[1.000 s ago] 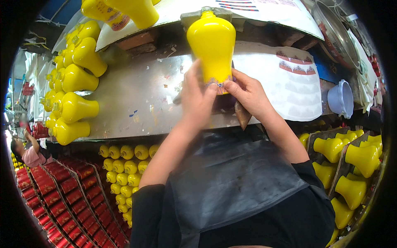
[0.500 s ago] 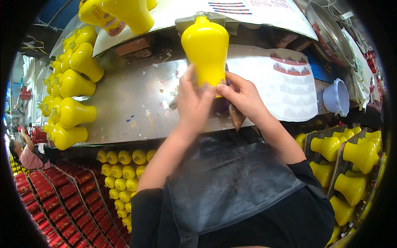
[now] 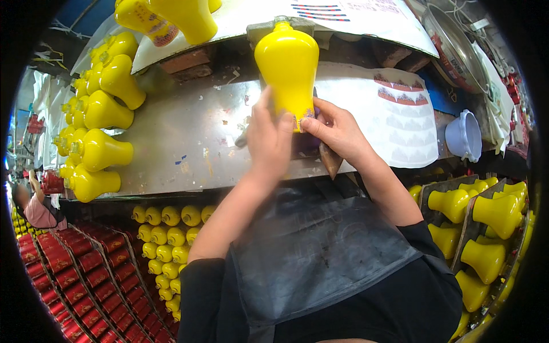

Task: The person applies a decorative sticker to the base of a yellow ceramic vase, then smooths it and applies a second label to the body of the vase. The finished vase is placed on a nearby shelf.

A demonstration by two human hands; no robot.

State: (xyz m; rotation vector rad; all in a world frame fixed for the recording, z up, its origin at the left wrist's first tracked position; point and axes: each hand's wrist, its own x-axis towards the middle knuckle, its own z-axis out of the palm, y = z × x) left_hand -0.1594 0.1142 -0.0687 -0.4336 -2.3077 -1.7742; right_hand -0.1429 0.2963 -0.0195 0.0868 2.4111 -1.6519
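Observation:
A glossy yellow bottle (image 3: pixel 287 63) with a clear threaded neck points away from me, its narrow end toward me. The neck end rests at a grey support (image 3: pixel 254 33). A dark patterned decal band (image 3: pixel 290 122) runs round the narrow end. My left hand (image 3: pixel 267 140) is closed along that end's left side, somewhat blurred. From the right, my right hand (image 3: pixel 338 130) grips the same end, thumb pressed on the band and fingers curled behind. Under the right hand a brown pointed piece (image 3: pixel 330 160) sticks out; a bit of purple beside the fingers is mostly hidden.
Several yellow bottles (image 3: pixel 106 151) lie along the metal bench's (image 3: pixel 166 166) left side. A white decal sheet (image 3: pixel 409 128) lies right of my hands, beside a lavender bucket (image 3: pixel 463 136). Racks of yellow bottles (image 3: pixel 486 260) and red boxes (image 3: pixel 97 280) stand below. Another person (image 3: pixel 39 208) is far left.
The view has shifted slightly. My left fingers have moved a little at the bottle's narrow end; both hands keep hold of it.

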